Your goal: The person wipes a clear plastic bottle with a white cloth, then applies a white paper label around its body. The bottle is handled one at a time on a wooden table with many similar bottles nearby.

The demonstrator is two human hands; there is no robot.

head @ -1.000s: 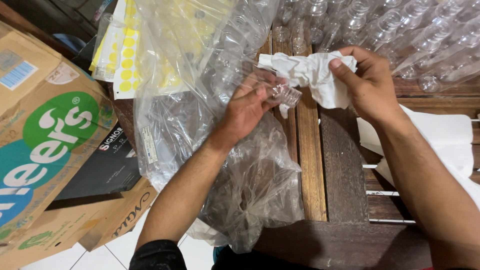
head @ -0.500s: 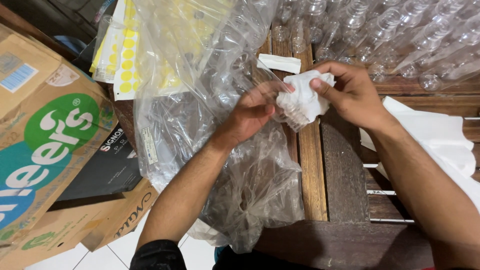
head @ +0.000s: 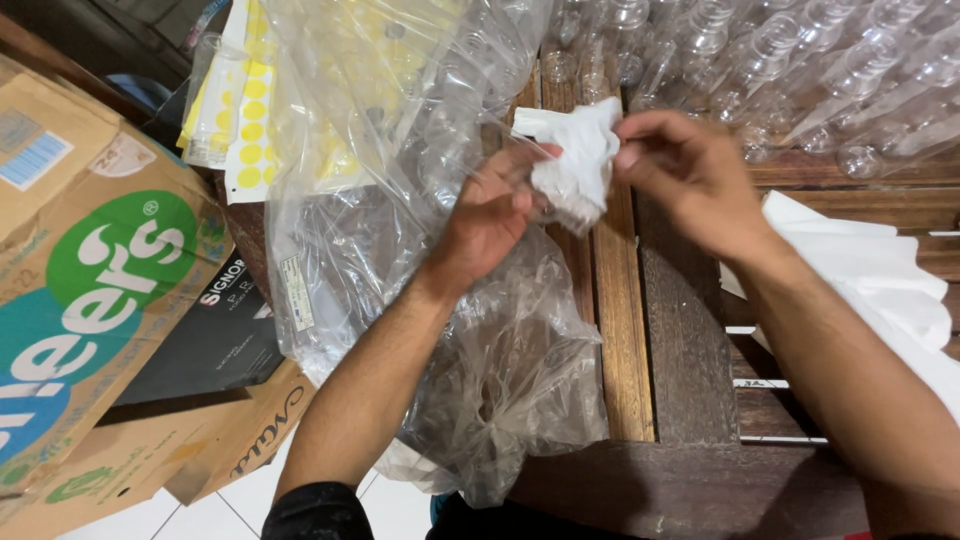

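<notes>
Fingers of the left hand curl around a small clear bottle, of which only a glassy sliver shows between the palm and the cloth; the thumb lies across the top, so this hand is clamped on it. Fingertips of the right hand are pinched together on a crumpled white tissue, which is bunched against the bottle's far end and touches the left thumb. Whether the tissue goes inside the bottle's mouth or only covers it, I cannot tell, as the cloth hides that end.

Below and left of the left fingers lies a big clear plastic bag full of the same clear bottles, its knotted lower end hanging near the person's lap. Beyond the right fingers, along the far edge, loose rows of clear bottles lie on their sides on the wooden slatted table. Just right of the right wrist rests a stack of white tissue sheets, partly hidden by the forearm. Far left of the left fingers, past the bag, sit sheets of round yellow stickers, a cardboard box with a green and blue print, and a dark flat packet wedged beneath it.
</notes>
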